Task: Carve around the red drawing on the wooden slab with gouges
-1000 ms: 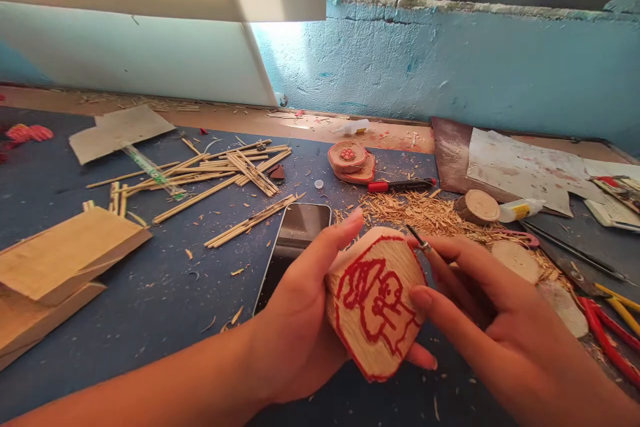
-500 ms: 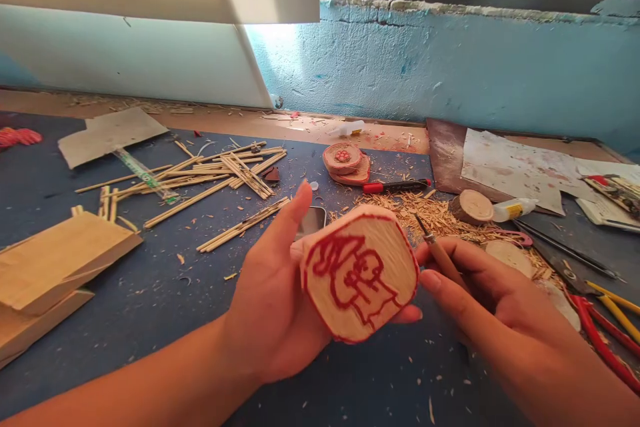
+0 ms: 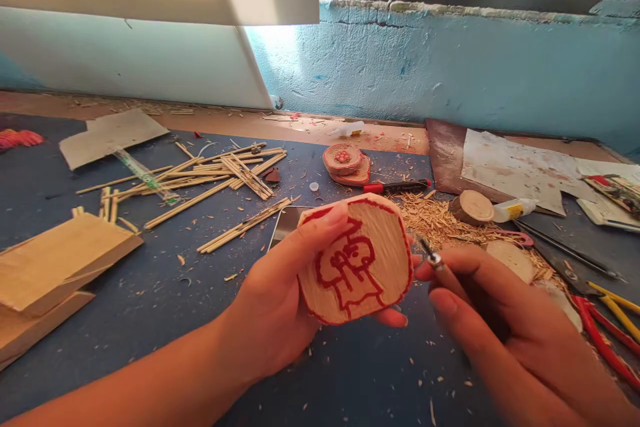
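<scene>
A wood slice (image 3: pixel 387 257) with a figure drawn in red line and a red outlined rim rests in my left hand (image 3: pixel 280 293). My left thumb presses on its face at the upper left, and the other fingers support it from behind. My right hand (image 3: pixel 505 327) grips a carving knife (image 3: pixel 447 273) with a wooden handle, a metal collar and a thin dark blade. Its tip points up and left, beside the slice's right edge and apart from it. Part of the handle is hidden by my fingers.
Thin wooden sticks (image 3: pixel 215 177) lie scattered at the left, near wooden blocks (image 3: pixel 65 260). Behind the slice are wood shavings (image 3: pixel 435 217), a red marker (image 3: pixel 397 185) and a carved round piece (image 3: pixel 343 158). Red-handled pliers (image 3: pixel 595 327) and a small log slice (image 3: pixel 473 207) lie right. A phone (image 3: pixel 285 220) is partly covered.
My left thumb has come down onto the slice's face, and the slice has turned and shifted slightly up and left. The knife has tilted and drawn a little away from it.
</scene>
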Demonstrator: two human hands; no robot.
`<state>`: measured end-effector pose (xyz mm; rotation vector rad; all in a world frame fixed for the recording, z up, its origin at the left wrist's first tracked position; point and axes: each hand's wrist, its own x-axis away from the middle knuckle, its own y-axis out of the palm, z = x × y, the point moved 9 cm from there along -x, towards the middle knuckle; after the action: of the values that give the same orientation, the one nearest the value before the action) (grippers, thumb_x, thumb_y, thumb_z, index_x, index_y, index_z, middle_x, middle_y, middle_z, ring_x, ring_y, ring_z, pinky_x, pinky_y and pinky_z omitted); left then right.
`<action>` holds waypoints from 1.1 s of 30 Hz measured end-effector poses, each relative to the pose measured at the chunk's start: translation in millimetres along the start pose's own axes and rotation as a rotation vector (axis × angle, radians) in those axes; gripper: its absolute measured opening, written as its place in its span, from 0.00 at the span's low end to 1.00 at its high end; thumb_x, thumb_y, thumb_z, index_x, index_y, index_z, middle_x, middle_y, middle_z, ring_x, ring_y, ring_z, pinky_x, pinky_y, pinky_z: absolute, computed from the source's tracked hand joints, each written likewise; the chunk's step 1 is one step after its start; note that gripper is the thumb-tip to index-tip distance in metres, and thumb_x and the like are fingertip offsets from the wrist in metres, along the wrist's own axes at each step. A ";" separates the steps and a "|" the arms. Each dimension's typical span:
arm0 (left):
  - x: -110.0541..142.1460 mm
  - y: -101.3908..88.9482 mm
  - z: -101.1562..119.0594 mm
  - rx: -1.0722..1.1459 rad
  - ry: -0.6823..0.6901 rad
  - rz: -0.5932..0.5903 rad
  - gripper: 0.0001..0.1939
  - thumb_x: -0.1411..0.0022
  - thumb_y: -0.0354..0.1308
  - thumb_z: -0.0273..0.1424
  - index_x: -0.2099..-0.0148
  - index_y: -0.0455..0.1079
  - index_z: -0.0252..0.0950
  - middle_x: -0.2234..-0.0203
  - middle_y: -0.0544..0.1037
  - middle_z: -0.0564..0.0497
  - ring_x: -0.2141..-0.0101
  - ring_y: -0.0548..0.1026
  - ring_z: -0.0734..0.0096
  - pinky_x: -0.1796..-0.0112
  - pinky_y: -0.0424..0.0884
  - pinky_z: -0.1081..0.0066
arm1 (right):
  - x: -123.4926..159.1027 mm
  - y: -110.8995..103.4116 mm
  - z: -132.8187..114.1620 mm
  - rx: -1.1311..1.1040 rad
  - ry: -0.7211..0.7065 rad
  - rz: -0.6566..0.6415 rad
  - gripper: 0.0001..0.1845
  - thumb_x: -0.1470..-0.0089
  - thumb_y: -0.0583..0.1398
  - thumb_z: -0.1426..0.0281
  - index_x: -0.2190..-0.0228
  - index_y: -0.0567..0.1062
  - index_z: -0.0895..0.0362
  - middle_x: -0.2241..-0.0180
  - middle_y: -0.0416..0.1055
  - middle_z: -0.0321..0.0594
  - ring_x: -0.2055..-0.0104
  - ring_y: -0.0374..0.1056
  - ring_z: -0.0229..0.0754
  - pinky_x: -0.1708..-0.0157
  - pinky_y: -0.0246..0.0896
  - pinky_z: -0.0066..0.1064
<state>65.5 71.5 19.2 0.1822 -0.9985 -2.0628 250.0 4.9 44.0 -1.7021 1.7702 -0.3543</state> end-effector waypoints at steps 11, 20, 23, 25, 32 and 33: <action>-7.4 -1.8 -3.4 -0.061 0.016 0.014 0.29 0.13 0.60 0.47 0.27 0.87 0.34 0.46 0.94 0.30 0.43 0.94 0.25 0.46 0.95 0.38 | 13.0 9.5 -10.7 -0.005 -0.101 -0.028 0.16 0.11 0.64 0.63 0.30 0.81 0.37 0.57 0.94 0.34 0.74 0.87 0.43 0.71 0.88 0.28; -4.9 -3.9 -2.9 -0.076 0.042 0.056 0.26 0.16 0.65 0.48 0.33 0.91 0.34 0.55 0.95 0.33 0.49 0.96 0.33 0.55 0.95 0.53 | 21.5 6.6 -11.9 0.209 -0.187 0.009 0.17 0.16 0.66 0.61 0.33 0.88 0.38 0.54 0.97 0.35 0.64 0.94 0.47 0.65 0.89 0.27; -7.7 -2.3 -4.7 -0.135 0.025 0.036 0.21 0.21 0.69 0.45 0.42 0.92 0.34 0.56 0.94 0.35 0.54 0.95 0.43 0.62 0.92 0.63 | 31.1 -2.3 2.4 0.251 -0.132 0.010 0.22 0.21 0.70 0.53 0.33 0.91 0.42 0.57 0.95 0.41 0.60 0.94 0.54 0.63 0.92 0.34; -8.7 -3.2 -4.2 -0.168 -0.002 0.027 0.18 0.25 0.71 0.42 0.46 0.91 0.34 0.56 0.94 0.36 0.57 0.93 0.50 0.64 0.91 0.67 | 35.1 -10.1 9.8 0.261 -0.126 0.011 0.25 0.22 0.71 0.49 0.32 0.91 0.43 0.58 0.94 0.43 0.59 0.93 0.56 0.63 0.91 0.37; -7.7 -14.8 -20.7 -0.392 -0.242 0.006 0.35 0.41 0.87 0.40 0.37 0.80 0.36 0.61 0.91 0.46 0.65 0.87 0.61 0.69 0.91 0.66 | 4.0 -21.7 1.9 0.290 -0.194 -0.056 0.26 0.20 0.71 0.52 0.29 0.88 0.45 0.53 0.95 0.45 0.57 0.92 0.55 0.60 0.89 0.37; -6.4 -18.9 -22.6 -0.459 -0.271 0.026 0.38 0.40 0.87 0.39 0.34 0.78 0.37 0.61 0.91 0.48 0.67 0.87 0.62 0.69 0.89 0.69 | -2.0 -21.5 -1.4 0.292 -0.205 -0.070 0.23 0.18 0.70 0.55 0.29 0.87 0.45 0.52 0.95 0.43 0.58 0.92 0.53 0.62 0.88 0.36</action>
<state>68.1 69.5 -10.8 -0.3539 -0.6483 -2.2703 266.0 3.9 58.6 -1.5345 1.4373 -0.4297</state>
